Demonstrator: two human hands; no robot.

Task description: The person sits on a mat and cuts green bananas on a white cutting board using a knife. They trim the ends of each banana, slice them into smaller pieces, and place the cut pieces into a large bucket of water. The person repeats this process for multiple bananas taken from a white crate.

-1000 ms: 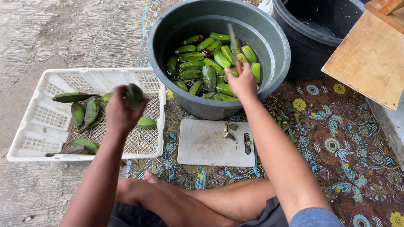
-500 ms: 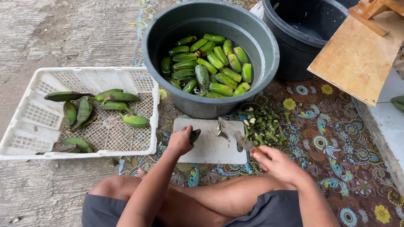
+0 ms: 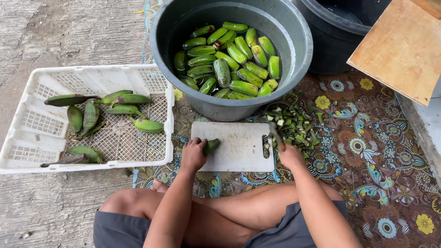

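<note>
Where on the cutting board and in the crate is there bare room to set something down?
The cutting board is bare between the left hand's banana and the right hand's knife. The white crate's left and upper parts are free. Cut ends crowd the board's right.

It was an outdoor home work spot — bare concrete ground (image 3: 69, 27) at ten o'clock. A floral mat (image 3: 367, 151) lay at four, washing tubs (image 3: 294, 55) at twelve.
</note>
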